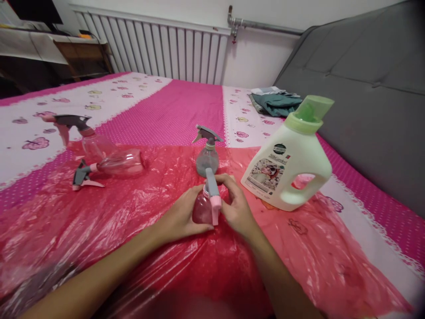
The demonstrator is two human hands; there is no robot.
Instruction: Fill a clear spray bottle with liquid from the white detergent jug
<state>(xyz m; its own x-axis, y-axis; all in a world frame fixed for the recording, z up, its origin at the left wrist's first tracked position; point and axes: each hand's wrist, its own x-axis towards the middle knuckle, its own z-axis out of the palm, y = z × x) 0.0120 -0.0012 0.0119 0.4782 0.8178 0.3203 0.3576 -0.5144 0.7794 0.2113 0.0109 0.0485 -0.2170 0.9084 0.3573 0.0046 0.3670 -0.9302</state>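
Note:
Directly in front of me is a small clear-pink spray bottle (202, 209) with a grey and pink trigger head (213, 190). My left hand (181, 217) is wrapped round the bottle's body, thumb in front. From the other side, my right hand (237, 208) has its fingers closed at the neck and trigger head; the fingertips are partly hidden behind it. Just behind stands an upright spray bottle (206, 160) with a grey head and clear grey body. To the right is a large pale-green jug (282, 164) with a handle and a green cap.
Red plastic sheeting (139, 221) covers the near part of the bed. At left, one pink spray bottle (121, 161) lies on its side, and another (94, 144) stands behind it. Folded cloths (277, 103) rest near the grey headboard (358, 62). A radiator (159, 48) lines the wall.

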